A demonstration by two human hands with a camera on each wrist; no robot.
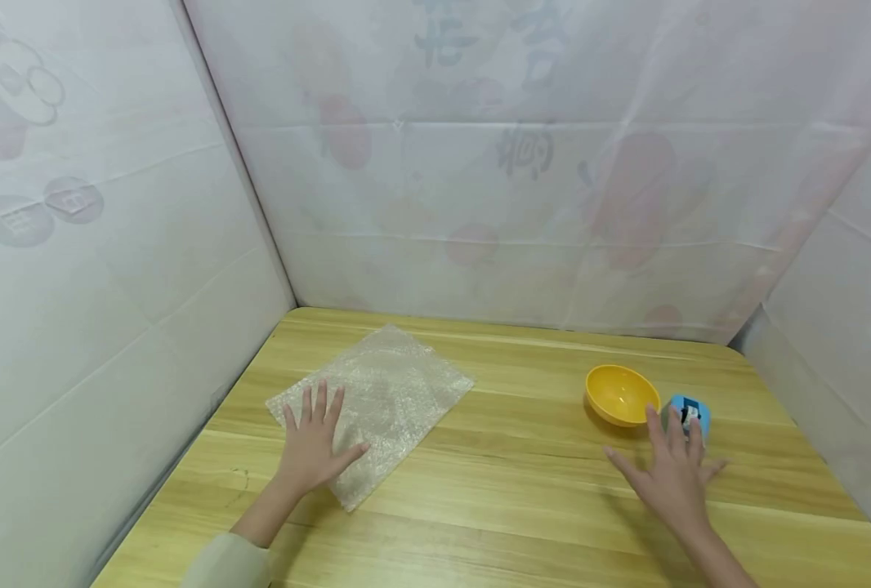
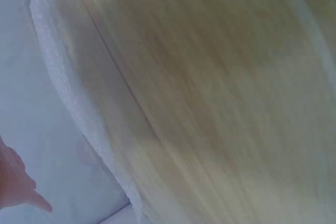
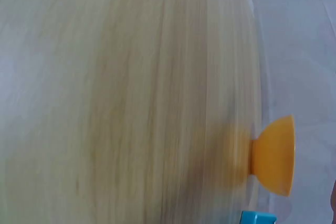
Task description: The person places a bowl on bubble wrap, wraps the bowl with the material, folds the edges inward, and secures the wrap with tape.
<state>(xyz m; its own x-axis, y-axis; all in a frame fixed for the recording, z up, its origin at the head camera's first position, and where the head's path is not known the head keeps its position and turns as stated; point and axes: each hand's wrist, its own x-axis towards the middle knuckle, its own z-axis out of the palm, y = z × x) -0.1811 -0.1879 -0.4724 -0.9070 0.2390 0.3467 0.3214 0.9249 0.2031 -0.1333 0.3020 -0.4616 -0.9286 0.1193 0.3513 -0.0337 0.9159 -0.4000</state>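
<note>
A sheet of clear bubble wrap [image 1: 399, 392] lies flat on the left part of the wooden table. Over its near left edge my left hand [image 1: 314, 449] is spread, fingers straight, holding nothing. In the left wrist view the bubble wrap [image 2: 79, 106] shows as a pale strip, with part of the left hand [image 2: 16, 179] at the lower left. My right hand [image 1: 671, 482], also spread and holding nothing, is just in front of a yellow bowl [image 1: 619, 394] and a small blue object [image 1: 703, 412]. Its fingers partly cover the blue object, so its kind is unclear. The bowl [image 3: 275, 156] stands upright.
The wooden table [image 1: 509, 506] has pale printed cloth walls at the back [image 1: 435, 188], left [image 1: 112, 269] and right [image 1: 847, 327]. Bare tabletop lies between the bubble wrap and the bowl.
</note>
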